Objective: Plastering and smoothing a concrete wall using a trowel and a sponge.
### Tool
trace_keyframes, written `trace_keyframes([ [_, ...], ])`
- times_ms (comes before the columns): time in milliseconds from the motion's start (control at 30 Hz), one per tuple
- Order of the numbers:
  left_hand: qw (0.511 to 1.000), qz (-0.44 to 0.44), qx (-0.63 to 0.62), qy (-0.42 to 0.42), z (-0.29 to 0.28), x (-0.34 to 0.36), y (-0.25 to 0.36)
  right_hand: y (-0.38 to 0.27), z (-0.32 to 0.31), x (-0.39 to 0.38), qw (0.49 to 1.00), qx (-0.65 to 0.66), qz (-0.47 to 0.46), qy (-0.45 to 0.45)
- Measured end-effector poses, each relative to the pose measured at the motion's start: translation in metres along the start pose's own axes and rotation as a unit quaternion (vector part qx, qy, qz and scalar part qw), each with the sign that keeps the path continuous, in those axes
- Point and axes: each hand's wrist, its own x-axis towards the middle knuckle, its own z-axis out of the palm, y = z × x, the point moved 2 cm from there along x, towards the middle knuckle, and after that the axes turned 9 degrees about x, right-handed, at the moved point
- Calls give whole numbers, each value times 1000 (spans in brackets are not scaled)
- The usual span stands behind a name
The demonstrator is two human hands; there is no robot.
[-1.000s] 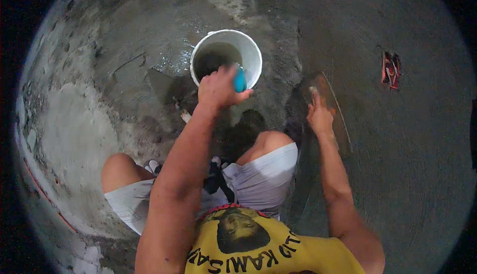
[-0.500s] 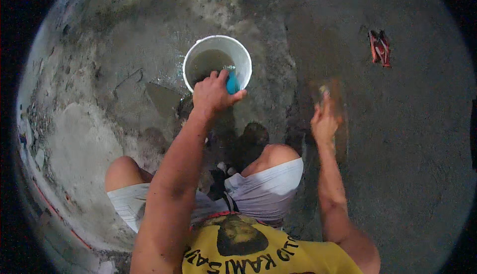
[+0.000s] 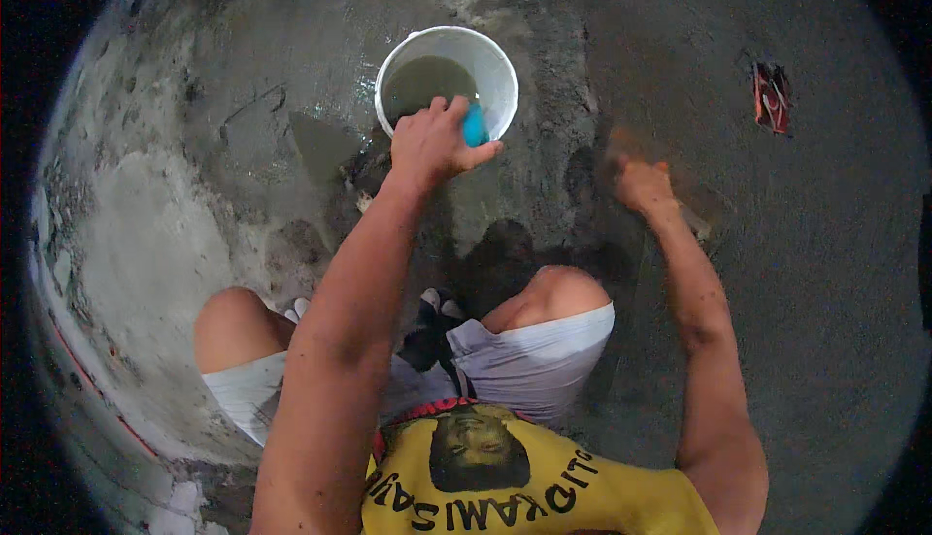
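Observation:
A white bucket (image 3: 511,79) holding murky greyish water stands on the floor ahead of me. My left hand (image 3: 434,143) reaches over its near rim, with the fingers curled around a small blue object (image 3: 475,125) just inside the wall. My hand hides most of that object, so its kind cannot be made out. To the right, my right hand (image 3: 643,185) is closed on a flat, brownish hand float (image 3: 701,207) against the wet grey floor. Motion smears the float, and its edges are unclear.
Smooth wet cement (image 3: 815,273) spreads over the right side. A red-and-dark flat item (image 3: 772,98) lies at the far right. Rough, paler concrete (image 3: 146,244) covers the left, with a darker patch (image 3: 325,142) beside the bucket. My bent knees (image 3: 558,297) are close below the bucket.
My right hand has turned at the wrist and swung the float to a slanted angle. The left hand keeps its grip at the bucket. The whole view has shifted slightly.

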Motion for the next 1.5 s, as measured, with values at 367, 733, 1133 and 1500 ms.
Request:
trace_keyframes([
  [367,999,-5,-14,-36,1,0,-1,6,-3,35,998,5,52,36],
  [733,998,-8,-6,-60,-4,-2,-7,-18,-10,26,981,-107,-97,-128],
  [1133,1000,-1,-10,-9,2,3,-1,5,-53,44,979,1,14,-202],
  [1500,998,7,-33,-44,-3,9,17,86,11,41,969,144,50,-196],
])
